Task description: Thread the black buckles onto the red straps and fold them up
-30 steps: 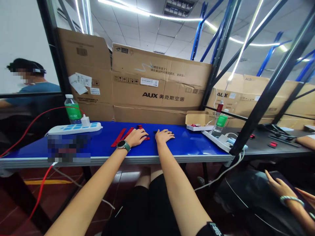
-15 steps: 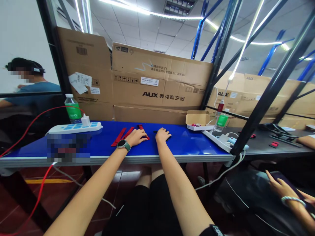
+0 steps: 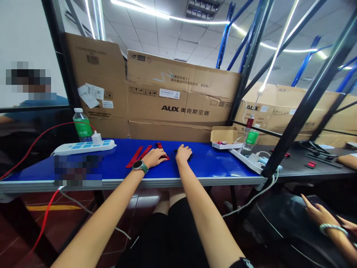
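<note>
On the blue tabletop [image 3: 214, 163], my left hand [image 3: 154, 158] lies palm down with fingers stretched out, over a red strap-like piece [image 3: 166, 156] whose end shows by the fingertips. Two flat red strips [image 3: 135, 156] lie beside it to the left, partly behind the hand. Just beyond the knuckles is a small red and black piece [image 3: 158, 145]. My right hand [image 3: 183, 153] rests palm down with fingers extended over a dark object [image 3: 190, 157]. Most of that object is covered, so its kind is unclear.
A white power strip [image 3: 83, 146] and a green-labelled bottle [image 3: 82, 124] stand left. An open carton [image 3: 224, 142] with small items sits back right, near another power strip [image 3: 248, 160]. Cardboard [image 3: 184, 96] walls the back. Another person's hand [image 3: 320, 214] holds a phone at right.
The fingers of my right hand have drawn slightly closer together. My left hand stays nearly in place, and the straps have not visibly moved.
</note>
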The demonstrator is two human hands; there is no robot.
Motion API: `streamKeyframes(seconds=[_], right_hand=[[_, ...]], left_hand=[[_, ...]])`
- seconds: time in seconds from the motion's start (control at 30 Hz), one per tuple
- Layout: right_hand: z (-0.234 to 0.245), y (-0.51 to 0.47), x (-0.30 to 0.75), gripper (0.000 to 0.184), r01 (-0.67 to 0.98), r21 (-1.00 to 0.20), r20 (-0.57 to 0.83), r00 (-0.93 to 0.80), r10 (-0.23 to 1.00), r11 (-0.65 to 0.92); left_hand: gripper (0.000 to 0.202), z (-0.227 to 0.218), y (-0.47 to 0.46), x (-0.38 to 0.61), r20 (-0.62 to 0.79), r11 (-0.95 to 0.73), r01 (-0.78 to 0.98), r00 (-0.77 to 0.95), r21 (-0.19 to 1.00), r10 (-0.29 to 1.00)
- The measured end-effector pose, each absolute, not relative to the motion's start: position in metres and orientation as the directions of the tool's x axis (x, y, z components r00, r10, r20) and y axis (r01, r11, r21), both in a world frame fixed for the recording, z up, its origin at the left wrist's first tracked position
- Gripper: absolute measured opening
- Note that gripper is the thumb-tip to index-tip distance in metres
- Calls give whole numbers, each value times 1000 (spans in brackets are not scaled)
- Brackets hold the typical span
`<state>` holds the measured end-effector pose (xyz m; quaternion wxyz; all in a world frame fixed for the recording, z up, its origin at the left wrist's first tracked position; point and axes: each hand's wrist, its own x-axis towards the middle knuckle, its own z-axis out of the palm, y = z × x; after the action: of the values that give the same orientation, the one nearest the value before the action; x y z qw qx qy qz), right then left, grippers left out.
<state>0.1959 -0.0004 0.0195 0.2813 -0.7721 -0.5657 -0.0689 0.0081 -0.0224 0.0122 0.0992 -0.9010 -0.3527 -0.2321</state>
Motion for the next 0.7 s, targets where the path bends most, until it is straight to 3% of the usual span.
streamKeyframes(seconds=[0.13, 0.23, 0.3, 0.37, 0.53, 0.7], right_hand=[[24, -2, 198, 40, 910, -394, 447, 312, 838, -128], [23, 7, 201, 45, 855, -511, 503, 213, 838, 90], [21, 18, 202, 40, 722, -627, 518, 105, 849, 293], [18, 27, 201, 31, 577, -718, 499, 39, 866, 388], [18, 31, 199, 22, 436, -784, 526, 89, 846, 442], [25, 20, 198, 31, 373, -814, 500, 63, 863, 445]], left_hand=[[22, 11, -22, 8, 495, -732, 681, 634, 6, 594], [20, 10, -21, 9, 500, -735, 677, 626, 33, 599], [19, 10, -22, 9, 503, -737, 674, 620, 52, 602], [18, 10, -23, 8, 507, -732, 677, 609, 68, 610], [15, 9, -24, 8, 515, -728, 680, 595, 84, 616], [9, 7, -20, 10, 530, -740, 631, 556, 234, 641]])
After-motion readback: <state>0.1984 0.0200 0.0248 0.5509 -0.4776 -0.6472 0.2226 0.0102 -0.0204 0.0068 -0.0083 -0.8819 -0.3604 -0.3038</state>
